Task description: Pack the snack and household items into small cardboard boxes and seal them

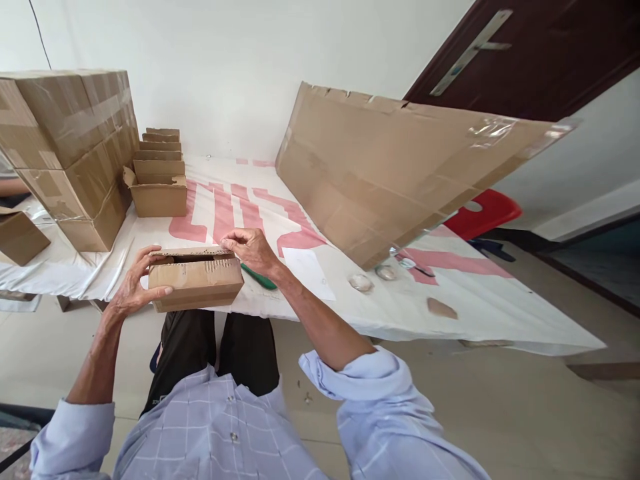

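A small brown cardboard box rests near the table's front edge, its lid nearly closed with a dark gap along the top. My left hand grips its left end, thumb on the near face and fingers behind. At the back right corner, my right hand pinches the raised edge of the lid flap. What lies inside the box is hidden. Partly behind the box and right forearm, a green object lies on the table, next to a white sheet of paper.
Stacked taped cartons stand at the left, beside a row of open small boxes. A large cardboard sheet leans across the table. Tape rolls and a brown scrap lie to the right. A red chair stands behind.
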